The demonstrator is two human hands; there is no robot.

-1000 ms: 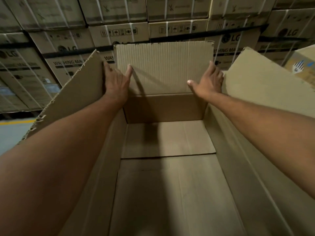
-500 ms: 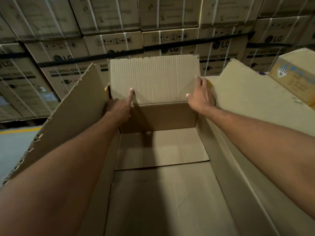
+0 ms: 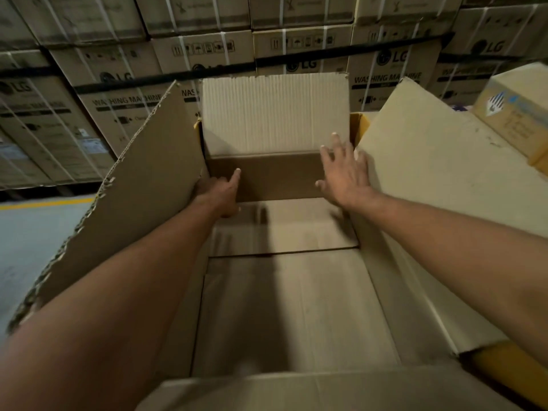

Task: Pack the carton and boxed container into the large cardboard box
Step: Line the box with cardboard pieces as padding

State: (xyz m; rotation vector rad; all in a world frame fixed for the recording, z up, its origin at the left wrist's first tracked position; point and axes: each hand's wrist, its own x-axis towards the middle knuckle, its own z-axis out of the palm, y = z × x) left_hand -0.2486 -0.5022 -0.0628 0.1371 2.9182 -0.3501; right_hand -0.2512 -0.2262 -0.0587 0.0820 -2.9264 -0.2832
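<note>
Cardboard box stands open, flaps up. Left hand grips its left flap at the far corner, thumb out. Right hand, fingers spread wide, holds nothing near the far right corner. Carton rests beyond the right flap.

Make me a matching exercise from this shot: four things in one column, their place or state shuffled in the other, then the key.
Things
1. left hand
2. right hand
3. far flap
4. printed carton

Places or states
A. stands upright, ribbed face towards the camera
B. outside the large cardboard box, at the far right
C. fingers spread, near the box's far right corner
D. at the box's far left corner, one finger sticking out

Pairs: 1-D, 2-C, 3-A, 4-B
</note>
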